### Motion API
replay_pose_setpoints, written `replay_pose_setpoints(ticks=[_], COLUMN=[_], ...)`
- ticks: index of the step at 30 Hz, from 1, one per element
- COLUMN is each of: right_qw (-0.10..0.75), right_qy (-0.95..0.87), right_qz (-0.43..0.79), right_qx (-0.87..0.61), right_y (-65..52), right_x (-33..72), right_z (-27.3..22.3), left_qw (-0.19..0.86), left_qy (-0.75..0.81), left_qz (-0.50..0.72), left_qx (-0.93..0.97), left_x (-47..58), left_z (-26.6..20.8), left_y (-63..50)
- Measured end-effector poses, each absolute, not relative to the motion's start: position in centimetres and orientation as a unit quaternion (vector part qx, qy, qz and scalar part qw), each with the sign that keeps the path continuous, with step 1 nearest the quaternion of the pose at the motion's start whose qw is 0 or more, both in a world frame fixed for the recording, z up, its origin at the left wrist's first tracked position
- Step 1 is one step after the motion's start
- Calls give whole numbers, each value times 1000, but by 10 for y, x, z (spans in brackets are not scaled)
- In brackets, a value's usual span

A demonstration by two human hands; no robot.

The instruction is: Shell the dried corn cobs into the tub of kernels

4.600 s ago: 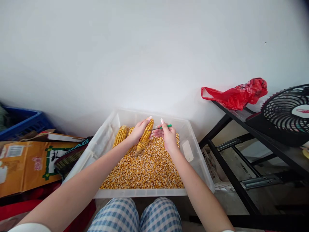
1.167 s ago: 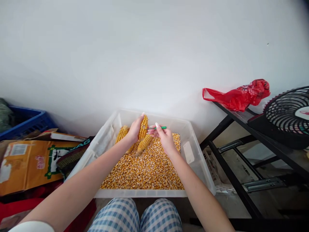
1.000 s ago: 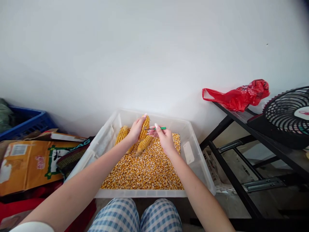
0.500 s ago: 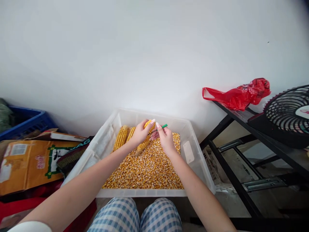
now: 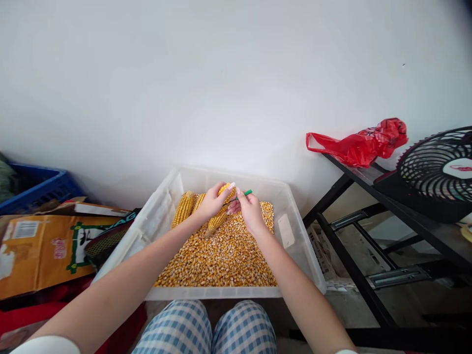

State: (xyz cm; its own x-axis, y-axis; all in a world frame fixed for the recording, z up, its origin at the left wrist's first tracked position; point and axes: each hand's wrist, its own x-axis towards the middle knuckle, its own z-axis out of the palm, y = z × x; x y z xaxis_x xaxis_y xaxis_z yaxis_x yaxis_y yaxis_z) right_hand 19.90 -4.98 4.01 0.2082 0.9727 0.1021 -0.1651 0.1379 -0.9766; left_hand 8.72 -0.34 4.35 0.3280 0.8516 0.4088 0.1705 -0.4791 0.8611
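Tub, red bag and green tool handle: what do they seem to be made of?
Tub: likely plastic, fairly matte, judging by its milky, semi-clear look. Red bag: thin plastic film, glossy, with sharp crinkles and highlights. Green tool handle: possibly plastic, from its even color; too small to be sure.

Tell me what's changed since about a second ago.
The left hand has moved right, closer to the right hand, and less of the held cob shows. The green-handled tool now slants more, its handle end higher. Neither hand has visibly let go. The loose cobs, kernels and tub look the same.
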Motion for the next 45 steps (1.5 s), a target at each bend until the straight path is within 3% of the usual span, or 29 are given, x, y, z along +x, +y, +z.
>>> replay_pose_setpoints(ticks=[4, 9, 21, 29, 37, 41, 45], right_qw=[651, 672, 636, 614, 607, 632, 644], right_qy=[-438, -470, -539, -570, -502, -480, -502], right_qz=[412, 357, 325, 234, 358, 369, 345], right_qx=[-463, -448, -447, -494, -502, -484, -462], right_y=[-51, -52, -55, -57, -49, -51, -55], right_x=[200, 201, 197, 197, 198, 199, 197], right_z=[41, 45, 43, 39, 37, 38, 43], left_qw=[410, 583, 671, 614, 474, 481, 564], left_qy=[360, 353, 330, 328, 343, 350, 352], left_qz=[475, 474, 458, 470, 485, 497, 507], left_qx=[690, 557, 481, 543, 650, 631, 548], left_x=[89, 87, 86, 86, 96, 97, 93], left_z=[41, 36, 29, 26, 41, 44, 39], left_y=[1, 7, 14, 11, -6, -4, 3])
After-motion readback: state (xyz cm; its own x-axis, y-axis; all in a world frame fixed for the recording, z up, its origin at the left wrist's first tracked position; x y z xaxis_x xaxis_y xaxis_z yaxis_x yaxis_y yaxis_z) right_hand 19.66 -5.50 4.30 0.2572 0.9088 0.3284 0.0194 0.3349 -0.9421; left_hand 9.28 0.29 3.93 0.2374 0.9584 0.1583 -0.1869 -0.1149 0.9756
